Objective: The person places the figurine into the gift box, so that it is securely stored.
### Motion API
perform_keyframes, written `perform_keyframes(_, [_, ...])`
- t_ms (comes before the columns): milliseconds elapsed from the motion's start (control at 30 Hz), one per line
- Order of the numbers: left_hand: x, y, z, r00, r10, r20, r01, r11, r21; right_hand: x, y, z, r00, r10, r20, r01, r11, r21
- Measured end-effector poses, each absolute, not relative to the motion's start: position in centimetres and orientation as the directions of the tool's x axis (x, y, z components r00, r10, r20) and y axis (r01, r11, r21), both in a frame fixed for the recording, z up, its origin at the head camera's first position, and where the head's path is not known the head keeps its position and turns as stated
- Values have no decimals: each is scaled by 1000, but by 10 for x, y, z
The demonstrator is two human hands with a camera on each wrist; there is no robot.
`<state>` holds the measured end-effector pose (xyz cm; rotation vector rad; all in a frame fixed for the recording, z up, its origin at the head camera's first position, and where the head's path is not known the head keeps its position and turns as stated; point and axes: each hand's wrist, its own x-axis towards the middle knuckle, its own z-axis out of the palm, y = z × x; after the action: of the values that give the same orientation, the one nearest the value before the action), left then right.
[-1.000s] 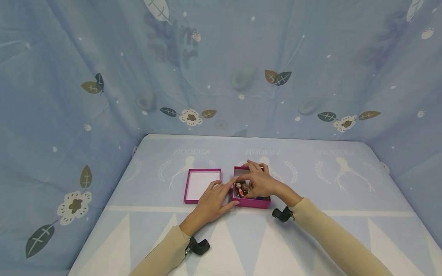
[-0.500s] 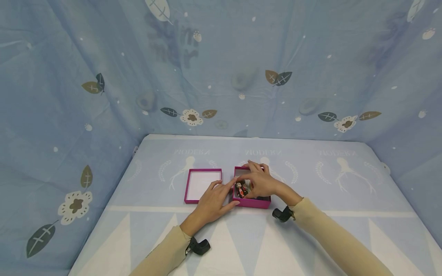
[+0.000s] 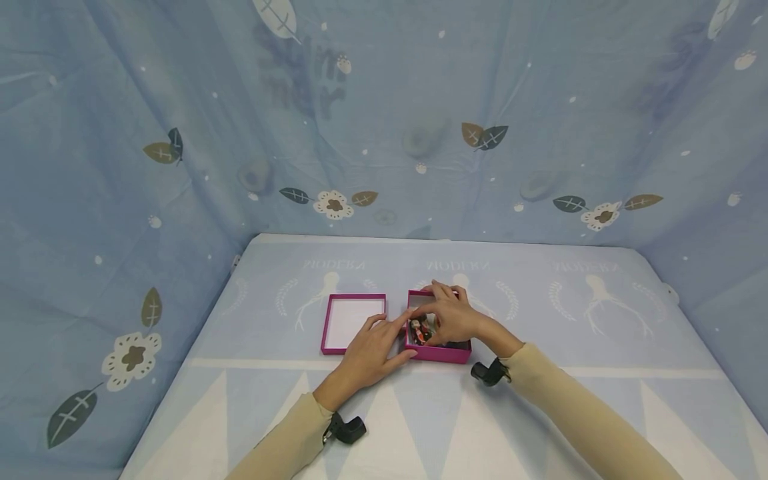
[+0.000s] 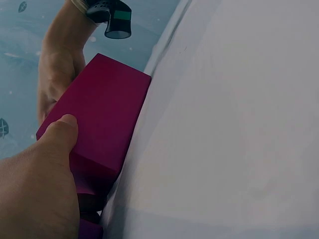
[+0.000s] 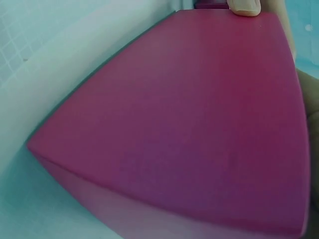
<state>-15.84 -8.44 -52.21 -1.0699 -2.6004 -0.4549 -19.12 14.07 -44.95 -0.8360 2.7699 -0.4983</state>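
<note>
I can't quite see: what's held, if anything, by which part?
Whether the right hand, over the pink box, grips anything can't be told; the left hand touches its near-left corner.

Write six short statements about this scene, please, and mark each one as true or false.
1. The left hand touches the pink box. True.
2. The lid shows its white inside. True.
3. The lid covers the box. False: it lies on the table, left of the box.
4. The right hand is over the box. True.
5. The box holds nothing. False: a small figure is in it.
6. Both sleeves are black. False: the sleeves are beige.
</note>
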Motion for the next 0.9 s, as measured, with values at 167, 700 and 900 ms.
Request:
perform_keyframes(167, [-158,-84,-521,-687,626,370,714,676,182,-191,140,-449,-819,-565,-97,-498,785,-368])
perform_keyframes(700, [-158,-83,-520,-682,625,380,716,676,173,-191,137,-449,-838,-536,-101,-480,813,-331])
perform_keyframes(900, [-158,-83,-520,-688,626,366,711,682,170,-191,137,-451,-835,-541,-100,-488,812,-319])
